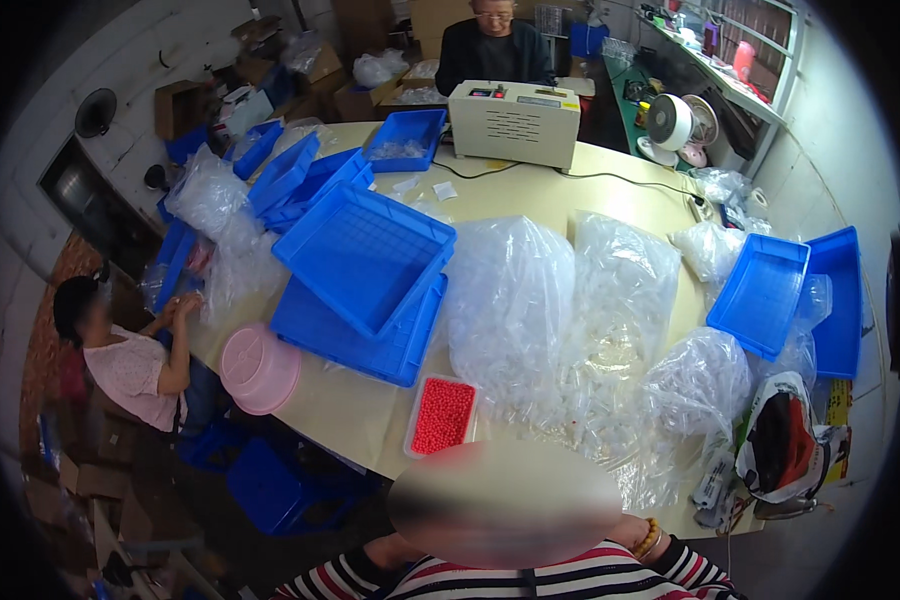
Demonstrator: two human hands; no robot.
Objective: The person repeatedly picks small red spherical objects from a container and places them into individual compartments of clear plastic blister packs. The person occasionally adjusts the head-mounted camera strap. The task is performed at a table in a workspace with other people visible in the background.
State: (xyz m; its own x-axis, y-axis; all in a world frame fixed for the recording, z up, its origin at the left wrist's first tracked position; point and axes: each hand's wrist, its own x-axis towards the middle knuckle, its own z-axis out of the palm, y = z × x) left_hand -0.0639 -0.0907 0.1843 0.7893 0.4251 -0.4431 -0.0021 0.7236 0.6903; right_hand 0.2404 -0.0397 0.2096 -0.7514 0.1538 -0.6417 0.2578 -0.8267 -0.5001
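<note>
My left hand point(394, 549) shows only at the wrist, below a striped cuff; a blurred oval patch covers its fingers. On the other side of that patch is part of my right hand point(626, 530), with a beaded bracelet at the wrist and its fingers hidden too. What either hand holds cannot be seen. Just beyond the patch, a clear tub of small red beads point(442, 415) sits at the table's near edge. Large clear plastic bags point(510, 300) with pale contents lie farther in, and a crumpled clear bag point(698, 375) is nearest my right hand.
Stacked blue trays point(365, 255) cover the table's left middle, beside a pink basin point(258, 368). More blue trays point(760, 295) stand at the right. A beige machine point(515, 125) stands at the far edge, before a seated person. Another person works at the left, near blue stools point(285, 490).
</note>
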